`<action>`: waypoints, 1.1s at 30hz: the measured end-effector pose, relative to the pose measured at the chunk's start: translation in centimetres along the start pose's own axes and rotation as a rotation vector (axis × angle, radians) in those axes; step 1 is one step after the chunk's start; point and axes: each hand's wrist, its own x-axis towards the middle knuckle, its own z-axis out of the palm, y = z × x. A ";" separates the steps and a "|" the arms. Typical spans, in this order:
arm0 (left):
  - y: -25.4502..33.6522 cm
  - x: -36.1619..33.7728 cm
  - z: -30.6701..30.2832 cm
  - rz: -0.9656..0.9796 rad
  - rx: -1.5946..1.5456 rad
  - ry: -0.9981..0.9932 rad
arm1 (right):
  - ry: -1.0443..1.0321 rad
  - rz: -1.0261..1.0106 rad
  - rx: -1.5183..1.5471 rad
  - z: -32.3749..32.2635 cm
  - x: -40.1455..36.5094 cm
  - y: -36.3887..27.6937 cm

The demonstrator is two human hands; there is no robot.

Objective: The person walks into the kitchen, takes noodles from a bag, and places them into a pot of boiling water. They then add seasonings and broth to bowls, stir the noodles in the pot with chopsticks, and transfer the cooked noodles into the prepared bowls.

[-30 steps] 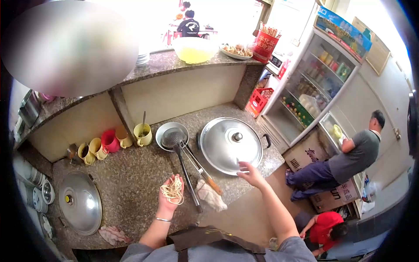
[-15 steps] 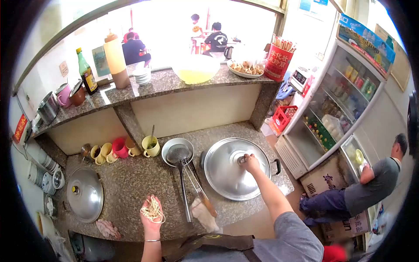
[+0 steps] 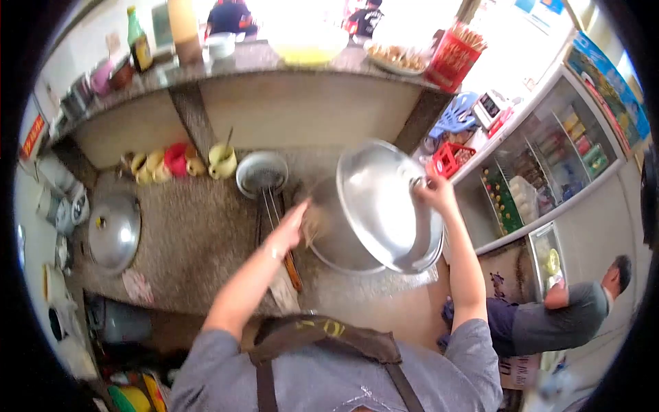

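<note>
Above pot (image 3: 336, 240), holding lid (image 3: 381, 206) tilted, fingers of right hand (image 3: 436, 194) clamped on knob (image 3: 417, 182); at pot's left rim with left hand (image 3: 292, 228) by noodles (image 3: 313, 229), can't tell finger state.

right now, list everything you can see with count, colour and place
pot: one, silver, right end of counter
tilted lid: one, silver, above pot
noodles: one blurred bunch, pale, pot's left
second lid: one, silver, counter's left
bowl: one, white, left of pot
strainer: one, grey, on bowl
cups: several, yellow and red, counter's back
cloths: two, pale, counter's front
bottles: two, green and peach, ledge
basin: one, yellow, ledge
chopstick container: one, red, ledge
fridge: one, pale, right
co-worker: one, grey top, right
people: at least two, dark tops, past ledge
smaller items: uncounted, mixed, blurred
left hand: one, bare, pot's left
right hand: one, bare, gripping tilted lid
</note>
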 end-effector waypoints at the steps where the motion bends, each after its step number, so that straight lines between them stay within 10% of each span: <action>1: 0.4 0.9 0.8 -0.035 0.234 0.069 | 0.022 -0.003 -0.022 -0.8 -0.1 -0.1; 4: 0.5 1.3 -1.4 -0.051 0.228 -0.049 | 0.009 0.021 -0.041 -1.6 -1.4 -1.0; 15: -6.2 -24.0 -18.2 0.477 -0.497 0.815 | -0.089 -0.283 -0.340 14.7 -0.2 3.0; 17: -11.0 -29.2 -23.9 0.609 -0.695 0.720 | -0.209 -0.275 -0.407 15.0 -1.0 -0.9; 24: -16.1 -39.0 -22.9 0.674 -0.863 1.083 | -0.299 -0.205 -0.325 18.7 -0.3 1.7; 33: -14.2 -44.4 -26.1 0.717 -0.825 1.038 | -0.156 -0.186 -0.470 19.6 -2.4 0.5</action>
